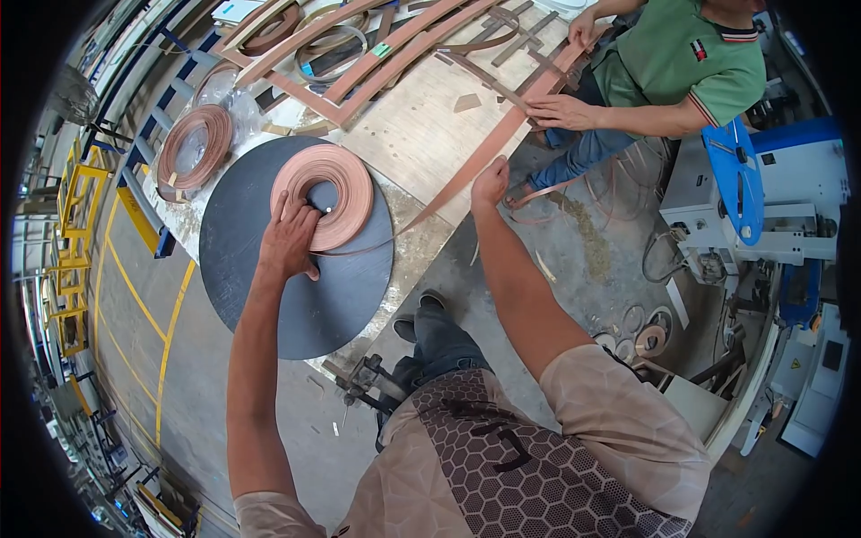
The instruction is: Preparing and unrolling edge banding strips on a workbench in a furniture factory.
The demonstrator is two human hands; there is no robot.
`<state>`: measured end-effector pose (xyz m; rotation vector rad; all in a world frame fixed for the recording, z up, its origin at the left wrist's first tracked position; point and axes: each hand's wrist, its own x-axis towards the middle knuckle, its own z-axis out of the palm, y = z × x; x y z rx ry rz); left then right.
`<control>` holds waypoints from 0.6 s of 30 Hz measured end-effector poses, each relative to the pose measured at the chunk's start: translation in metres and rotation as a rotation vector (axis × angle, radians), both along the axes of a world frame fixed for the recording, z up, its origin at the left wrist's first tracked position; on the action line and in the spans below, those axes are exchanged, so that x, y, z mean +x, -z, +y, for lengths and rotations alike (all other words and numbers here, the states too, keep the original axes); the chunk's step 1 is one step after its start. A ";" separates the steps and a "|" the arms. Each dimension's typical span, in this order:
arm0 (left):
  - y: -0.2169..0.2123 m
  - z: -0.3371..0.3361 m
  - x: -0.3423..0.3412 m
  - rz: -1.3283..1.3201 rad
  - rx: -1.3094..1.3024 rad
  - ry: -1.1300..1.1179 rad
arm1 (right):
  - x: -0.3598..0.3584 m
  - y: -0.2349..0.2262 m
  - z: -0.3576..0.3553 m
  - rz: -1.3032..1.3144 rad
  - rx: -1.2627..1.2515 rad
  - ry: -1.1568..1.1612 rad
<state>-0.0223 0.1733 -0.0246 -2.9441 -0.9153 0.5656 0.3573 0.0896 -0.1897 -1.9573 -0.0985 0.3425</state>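
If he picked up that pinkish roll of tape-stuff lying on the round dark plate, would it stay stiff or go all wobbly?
Probably wobbly. The roll is thin strip wound flat, so the coils could slip loose; the left hand presses it down. The free strip to the right hand looks bendy, and likely light.

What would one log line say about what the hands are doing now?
left hand: pressing on copper-coloured tape roll | right hand: pinching loose strip | roll lies on dark round disc
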 end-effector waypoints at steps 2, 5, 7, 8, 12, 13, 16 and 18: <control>-0.001 0.001 0.001 -0.010 0.003 0.005 | 0.001 -0.001 0.000 0.010 0.001 0.007; 0.000 0.001 0.000 -0.020 0.013 0.011 | 0.001 -0.001 0.000 -0.001 -0.009 0.015; 0.001 0.001 -0.001 -0.019 0.021 0.010 | 0.001 -0.002 0.000 0.007 0.015 -0.027; 0.001 0.001 -0.001 -0.032 0.016 0.019 | 0.000 -0.003 0.000 0.007 0.015 -0.027; 0.000 -0.001 0.002 -0.008 0.037 0.062 | -0.003 -0.006 -0.001 0.011 0.014 -0.004; -0.002 -0.002 0.004 -0.008 0.038 0.062 | -0.002 -0.006 -0.001 0.016 0.023 -0.012; -0.005 -0.003 0.005 -0.019 0.006 0.043 | -0.002 -0.006 -0.005 0.018 -0.005 0.007; -0.003 -0.006 0.003 -0.012 0.015 0.011 | -0.002 -0.003 -0.008 0.007 0.017 0.005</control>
